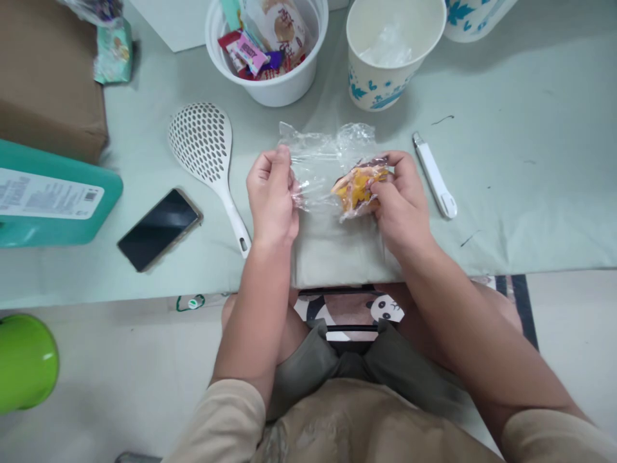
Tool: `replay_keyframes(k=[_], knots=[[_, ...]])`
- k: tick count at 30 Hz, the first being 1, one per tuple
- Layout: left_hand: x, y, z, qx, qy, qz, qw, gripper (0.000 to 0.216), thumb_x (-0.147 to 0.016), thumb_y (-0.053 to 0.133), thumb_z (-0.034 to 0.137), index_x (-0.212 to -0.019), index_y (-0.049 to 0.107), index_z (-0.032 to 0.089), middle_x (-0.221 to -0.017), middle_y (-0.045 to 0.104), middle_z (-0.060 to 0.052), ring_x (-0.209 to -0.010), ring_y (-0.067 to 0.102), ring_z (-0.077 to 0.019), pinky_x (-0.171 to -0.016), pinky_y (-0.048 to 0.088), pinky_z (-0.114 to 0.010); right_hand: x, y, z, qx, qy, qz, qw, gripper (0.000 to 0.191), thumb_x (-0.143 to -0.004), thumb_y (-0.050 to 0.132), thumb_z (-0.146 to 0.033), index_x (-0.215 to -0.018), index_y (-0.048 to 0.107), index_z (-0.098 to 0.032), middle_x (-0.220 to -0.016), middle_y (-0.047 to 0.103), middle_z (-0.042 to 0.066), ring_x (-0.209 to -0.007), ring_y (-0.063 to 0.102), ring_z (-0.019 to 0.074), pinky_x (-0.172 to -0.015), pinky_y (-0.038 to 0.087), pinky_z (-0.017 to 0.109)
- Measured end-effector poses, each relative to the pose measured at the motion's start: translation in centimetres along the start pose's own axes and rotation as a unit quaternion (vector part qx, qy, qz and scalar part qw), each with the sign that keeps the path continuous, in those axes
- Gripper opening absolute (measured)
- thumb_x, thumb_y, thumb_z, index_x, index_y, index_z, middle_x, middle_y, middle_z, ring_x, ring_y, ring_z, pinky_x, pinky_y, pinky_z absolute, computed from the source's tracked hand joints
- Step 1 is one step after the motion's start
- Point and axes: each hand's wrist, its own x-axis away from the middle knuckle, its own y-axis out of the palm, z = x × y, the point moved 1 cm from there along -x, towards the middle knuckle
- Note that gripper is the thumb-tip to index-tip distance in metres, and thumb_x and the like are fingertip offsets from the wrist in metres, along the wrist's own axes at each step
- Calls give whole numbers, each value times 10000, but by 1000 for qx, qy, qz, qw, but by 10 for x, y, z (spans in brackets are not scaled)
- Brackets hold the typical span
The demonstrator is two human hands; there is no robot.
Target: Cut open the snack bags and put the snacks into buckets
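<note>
A clear plastic bag (315, 164) is stretched between my two hands just above the table's near edge. My left hand (274, 196) is closed, pinching the bag's left side. On the other side, my right hand (403, 206) is closed around a yellow and brown wrapped snack packet (357, 188), with clear film around it. Whether the packet lies inside the bag or against it, I cannot tell. A white utility knife (435, 177) lies to the right of my right hand. Left of my left hand rests a white slotted skimmer (205, 148).
At the back stand a white tub (270, 95) of wrapped snacks and a paper bucket (376, 83) with clear plastic inside. A phone (159, 229), a green bottle (103, 199) and a cardboard box (48, 83) occupy the left. A green bin (26, 363) is on the floor.
</note>
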Motion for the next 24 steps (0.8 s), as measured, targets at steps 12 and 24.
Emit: replay_keyframes(k=[12,24], knots=[[27,5,28,-211,154,-303,917,314,-679,938,418,-916,792,271,-1598,484,-2,-1613,217,-379,-1326,208,-493,-3,-4,-11,-27,45,52,997,240,-818,639,-259,-1050,597,-308,-1011,758,-36,-888,699,148,-759,583,282],[20,-12,21,-196,115,-297,927,260,-613,924,305,-672,683,226,-1563,514,-19,-1548,324,-410,-1232,376,-517,-16,-15,-7,-102,32,201,974,184,-798,615,-260,-970,553,-270,-912,647,-27,-841,669,146,-733,584,298]])
